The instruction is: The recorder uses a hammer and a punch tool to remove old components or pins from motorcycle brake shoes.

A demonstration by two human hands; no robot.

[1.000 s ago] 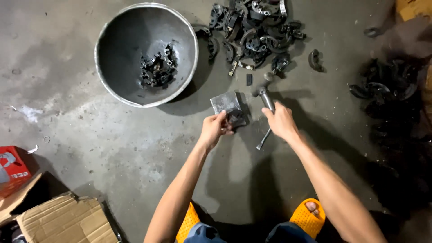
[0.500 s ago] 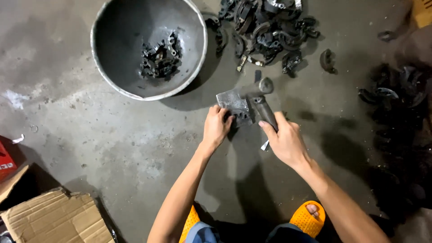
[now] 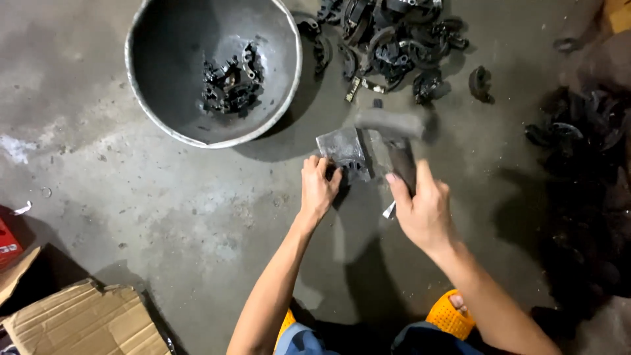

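Now the hammer (image 3: 392,141) is raised, its blurred head above the flat grey metal block (image 3: 342,150), where a second ago it hung lower; a blow seems underway. The right hand (image 3: 420,207) is clamped round the handle; the left hand (image 3: 319,187) pins a small dark part (image 3: 355,172) on the block, on the concrete floor (image 3: 131,210) just below the metal basin (image 3: 213,69).

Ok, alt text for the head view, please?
Right hand raises a hammer above a metal block that the left hand touches on a concrete floor. A metal basin with dark parts sits behind, beside a parts pile.
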